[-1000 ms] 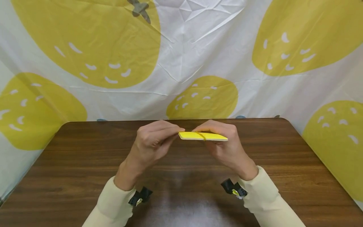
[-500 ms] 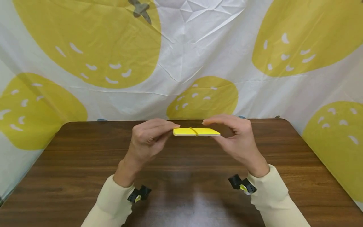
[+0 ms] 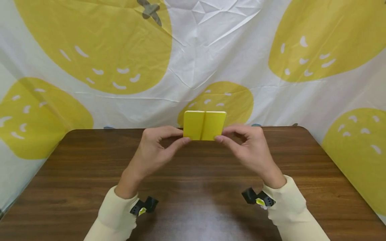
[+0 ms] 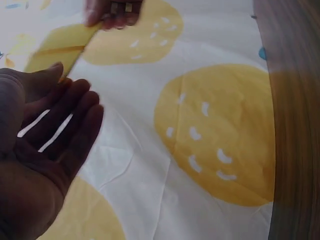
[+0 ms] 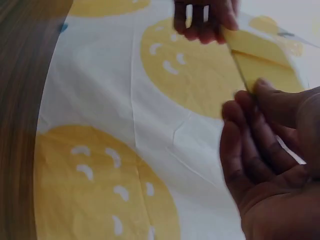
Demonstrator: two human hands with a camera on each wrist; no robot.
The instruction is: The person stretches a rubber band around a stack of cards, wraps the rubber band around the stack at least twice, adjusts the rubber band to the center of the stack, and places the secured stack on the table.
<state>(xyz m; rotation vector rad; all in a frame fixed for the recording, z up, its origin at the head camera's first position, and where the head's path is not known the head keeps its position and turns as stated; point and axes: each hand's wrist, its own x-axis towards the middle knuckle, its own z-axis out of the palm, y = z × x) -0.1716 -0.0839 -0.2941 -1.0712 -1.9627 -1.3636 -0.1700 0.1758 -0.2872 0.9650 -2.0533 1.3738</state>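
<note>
A small yellow notebook (image 3: 194, 125) stands tilted up above the table, its broad face toward the head camera and a darker elastic band (image 3: 203, 126) running down its middle. My left hand (image 3: 159, 147) pinches its lower left corner, thumb in front and fingers behind. At the lower right corner, my right hand (image 3: 248, 147) pinches it the same way. In the left wrist view the notebook (image 4: 62, 45) spans between both hands, the near thumb (image 4: 47, 80) lying on its face. From the right wrist, the notebook (image 5: 265, 57) shows the band crossing it.
Below the hands lies a brown wooden table (image 3: 193, 187). A white cloth (image 3: 129, 110) with large yellow fruit prints hangs behind and along the sides. Each sleeve cuff carries a small black camera, one at the left wrist (image 3: 144, 206) and one at the right (image 3: 258, 198).
The notebook has tipped up from nearly edge-on to face the head camera. My right hand loosened and slid outward, then pinched the right corner; my left thumb came round to the front.
</note>
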